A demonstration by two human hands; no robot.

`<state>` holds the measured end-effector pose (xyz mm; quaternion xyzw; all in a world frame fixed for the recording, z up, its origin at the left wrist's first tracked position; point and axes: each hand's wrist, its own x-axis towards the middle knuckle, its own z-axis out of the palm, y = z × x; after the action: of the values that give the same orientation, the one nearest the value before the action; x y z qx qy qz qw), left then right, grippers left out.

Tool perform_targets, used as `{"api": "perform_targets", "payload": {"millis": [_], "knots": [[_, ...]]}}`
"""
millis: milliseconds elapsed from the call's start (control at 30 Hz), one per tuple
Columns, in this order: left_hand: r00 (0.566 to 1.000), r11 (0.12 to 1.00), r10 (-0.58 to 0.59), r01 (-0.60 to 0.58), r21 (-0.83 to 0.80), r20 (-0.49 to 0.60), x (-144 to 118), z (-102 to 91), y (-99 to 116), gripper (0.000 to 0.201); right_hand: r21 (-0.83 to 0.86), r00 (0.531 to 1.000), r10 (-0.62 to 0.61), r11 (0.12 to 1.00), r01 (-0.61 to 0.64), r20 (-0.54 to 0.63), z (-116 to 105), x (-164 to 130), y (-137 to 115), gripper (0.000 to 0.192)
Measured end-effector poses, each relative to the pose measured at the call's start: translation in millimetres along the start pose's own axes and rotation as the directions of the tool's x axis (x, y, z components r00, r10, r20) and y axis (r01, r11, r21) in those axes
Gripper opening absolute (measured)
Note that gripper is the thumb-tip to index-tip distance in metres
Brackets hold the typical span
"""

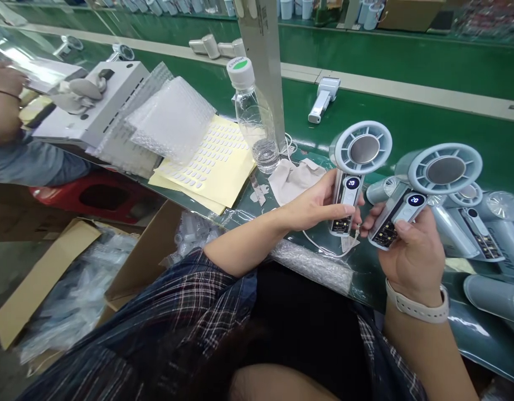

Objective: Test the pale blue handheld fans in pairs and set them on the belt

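Here, right of centre in the frame, the left hand [319, 206] wraps around the handle of a handheld fan [354, 172], thumb pressed flat on the lower front panel. Just to its right, the right hand [410, 253] clasps the handle of a second fan [424, 189] in the same way, thumb resting below its lit display. Both displays read 20.

Each fan looks light and rigid, a smooth plastic shell that could slip in a loose grip. The round grilled head seems the more delicate part, so the slim handle is the sensible place to hold, as both hands do.

The left fan stands nearly upright, its long axis running from the handle up to the head at the top. The second fan leans, handle at lower left, head toward the upper right. Both grilles face the camera.

More fans [483, 228] lie on the green table [407, 128] at the right edge. A water bottle [252, 117] stands upper centre, beside yellow sticker sheets [215, 161].
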<state>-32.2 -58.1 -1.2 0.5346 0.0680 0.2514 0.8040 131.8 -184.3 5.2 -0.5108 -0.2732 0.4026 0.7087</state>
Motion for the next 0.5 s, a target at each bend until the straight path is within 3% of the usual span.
{"api": "perform_targets", "payload": {"millis": [167,367,500], "knots": [[0.999,0.999,0.051,-0.051,-0.013,-0.012,0.9,2.5,-1.8,0.055,-0.013,1.0,-0.003,1.0,0.003,-0.011,0.6,0.1,-4.0,0.036],[0.982,0.998,0.005,0.007,0.06,-0.187,6.0,1.8,-3.1,0.054,-0.032,1.0,0.001,0.999,-0.002,-0.016,0.9,0.3,-1.6,0.033],[0.992,0.992,0.081,-0.07,0.108,-0.097,7.4,-2.3,-0.1,0.062,-0.037,0.999,0.01,0.999,-0.008,0.053,0.4,-1.3,-3.4,0.037]]}}
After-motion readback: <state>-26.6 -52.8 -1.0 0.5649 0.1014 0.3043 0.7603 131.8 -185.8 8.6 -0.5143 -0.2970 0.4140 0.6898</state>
